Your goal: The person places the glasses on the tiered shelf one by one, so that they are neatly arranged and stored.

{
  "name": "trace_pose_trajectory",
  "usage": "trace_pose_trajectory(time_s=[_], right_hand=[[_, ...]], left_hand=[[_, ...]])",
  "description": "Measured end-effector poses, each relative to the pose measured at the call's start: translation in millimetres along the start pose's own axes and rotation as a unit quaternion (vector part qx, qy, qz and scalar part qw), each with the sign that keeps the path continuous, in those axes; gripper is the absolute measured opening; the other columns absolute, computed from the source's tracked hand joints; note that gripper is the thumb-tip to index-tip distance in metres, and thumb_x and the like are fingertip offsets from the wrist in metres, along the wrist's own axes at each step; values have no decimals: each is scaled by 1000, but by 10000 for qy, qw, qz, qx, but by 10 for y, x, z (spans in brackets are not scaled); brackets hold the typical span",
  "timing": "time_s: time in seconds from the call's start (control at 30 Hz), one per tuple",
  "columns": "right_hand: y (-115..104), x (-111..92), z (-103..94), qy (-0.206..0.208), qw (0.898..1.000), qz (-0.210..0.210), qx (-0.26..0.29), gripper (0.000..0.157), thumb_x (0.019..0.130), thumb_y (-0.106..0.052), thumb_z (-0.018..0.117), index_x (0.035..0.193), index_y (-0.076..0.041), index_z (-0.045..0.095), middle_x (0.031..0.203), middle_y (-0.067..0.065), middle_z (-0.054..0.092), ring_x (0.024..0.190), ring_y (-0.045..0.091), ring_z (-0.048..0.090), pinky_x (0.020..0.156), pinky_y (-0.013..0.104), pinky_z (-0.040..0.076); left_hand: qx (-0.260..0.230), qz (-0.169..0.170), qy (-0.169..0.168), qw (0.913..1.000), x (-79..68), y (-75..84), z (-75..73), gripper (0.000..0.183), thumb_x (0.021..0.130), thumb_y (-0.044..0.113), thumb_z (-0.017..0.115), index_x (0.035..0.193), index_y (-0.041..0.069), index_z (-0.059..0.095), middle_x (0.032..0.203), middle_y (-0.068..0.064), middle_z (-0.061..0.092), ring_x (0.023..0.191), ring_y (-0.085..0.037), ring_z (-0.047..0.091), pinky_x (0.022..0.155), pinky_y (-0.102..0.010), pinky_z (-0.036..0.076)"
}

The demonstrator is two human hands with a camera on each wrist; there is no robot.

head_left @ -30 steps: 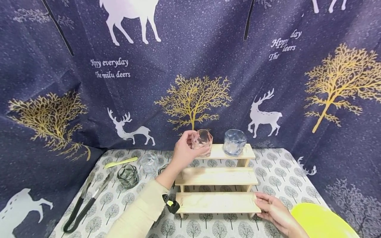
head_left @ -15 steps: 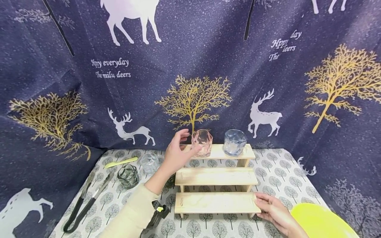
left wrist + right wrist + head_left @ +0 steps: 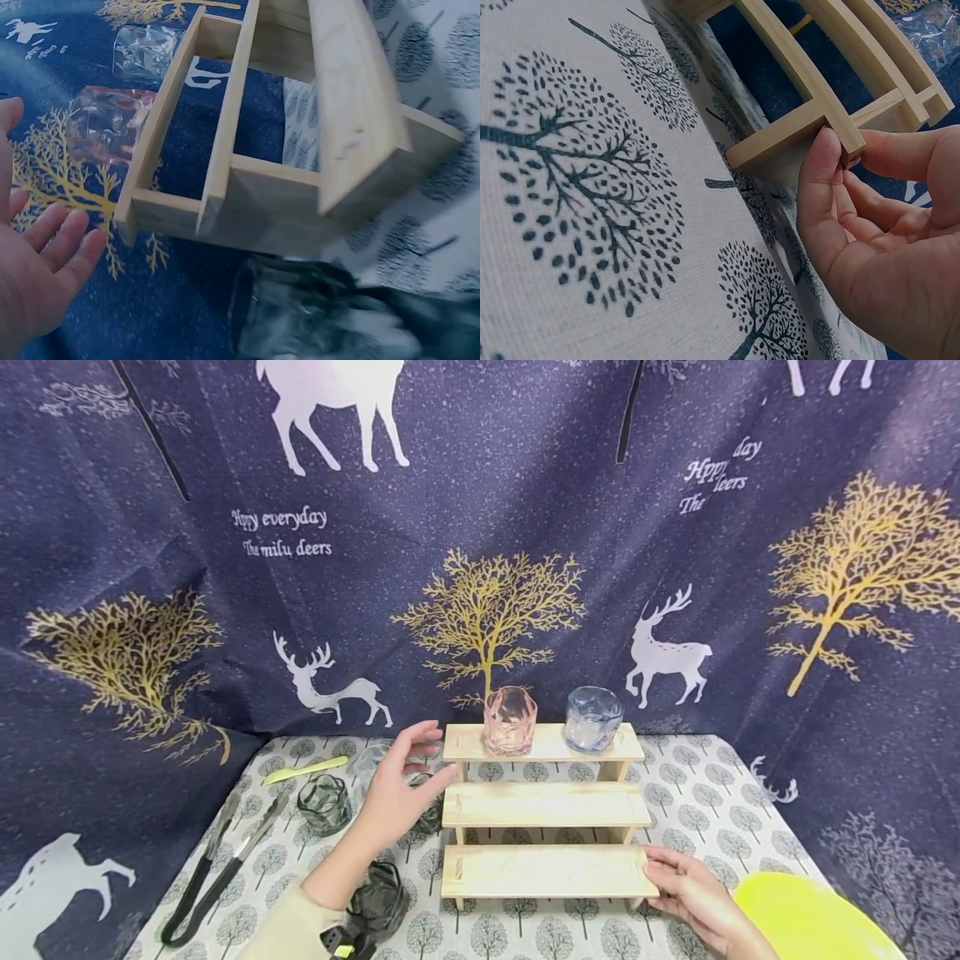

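A three-step wooden shelf [image 3: 546, 806] stands on the table. On its top step sit a pink glass [image 3: 510, 722] and a blue glass [image 3: 592, 720], side by side and upright. My left hand [image 3: 393, 793] is in the air left of the shelf, fingers spread and holding nothing. Behind and beneath it are a partly hidden clear glass [image 3: 366, 766] and dark glasses, one near the shelf [image 3: 429, 817] and one by the wrist [image 3: 378, 902]. With thumb and fingers, my right hand [image 3: 885, 217] pinches the right end of the shelf's lowest step.
Farther left stand another dark glass [image 3: 324, 804], a yellow-green plastic knife [image 3: 303, 770] and black-handled tongs [image 3: 217, 872]. A bright yellow rounded object [image 3: 810, 918] is at the lower right. A dark blue patterned cloth [image 3: 480, 527] hangs behind the table.
My left hand has let go of the pink glass on the top step and moved left and down, away from it. The right hand stays on the shelf.
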State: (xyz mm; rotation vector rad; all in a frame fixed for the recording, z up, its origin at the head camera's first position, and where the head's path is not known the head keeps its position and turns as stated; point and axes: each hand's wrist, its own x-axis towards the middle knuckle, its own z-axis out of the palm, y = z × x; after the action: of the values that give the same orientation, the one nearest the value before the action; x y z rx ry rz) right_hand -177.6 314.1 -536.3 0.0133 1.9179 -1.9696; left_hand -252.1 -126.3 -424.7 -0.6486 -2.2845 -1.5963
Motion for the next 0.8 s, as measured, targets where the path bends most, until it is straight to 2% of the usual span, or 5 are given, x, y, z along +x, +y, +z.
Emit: trace_pose_trajectory(time_s=[0.13,0.3,0.5,0.67,0.8], right_hand=[[12,1,-15,-14,10000,41,-9,65,110,-16,51,152,21,19,113,3,66,96,14,67,82,30,60],[14,12,-12,-47,10000,39,-17,65,110,-16,50,152,22,18,113,3,66,96,14,66,83,30,60],[26,15,-14,-25,10000,-8,-40,64,110,-16,50,152,22,19,114,3,66,97,15,66,83,30,60],[27,15,-5,-24,10000,-62,-43,64,110,-16,51,151,22,21,114,4,66,97,15,66,83,31,60],[20,3,-9,16,10000,-56,13,63,110,-16,52,151,21,22,113,3,66,96,15,67,82,30,60]], left_hand=[[177,-129,-163,9996,-230,-60,-49,66,94,22,80,151,27,47,139,-2,59,119,-23,61,96,-45,56],[494,-325,-417,9974,-541,-207,-109,64,91,26,83,148,29,52,135,9,61,118,-17,61,96,-46,56],[1340,-408,-452,9891,-953,-411,-200,61,89,33,85,142,28,57,133,16,63,117,-15,63,94,-41,56],[1829,-996,-353,9774,-1258,-550,-307,63,82,45,88,138,37,59,130,19,64,118,-9,61,99,-47,54],[1650,-1400,-405,9755,-1426,-644,-380,77,75,45,93,143,35,56,135,12,63,120,-12,60,101,-49,51]])
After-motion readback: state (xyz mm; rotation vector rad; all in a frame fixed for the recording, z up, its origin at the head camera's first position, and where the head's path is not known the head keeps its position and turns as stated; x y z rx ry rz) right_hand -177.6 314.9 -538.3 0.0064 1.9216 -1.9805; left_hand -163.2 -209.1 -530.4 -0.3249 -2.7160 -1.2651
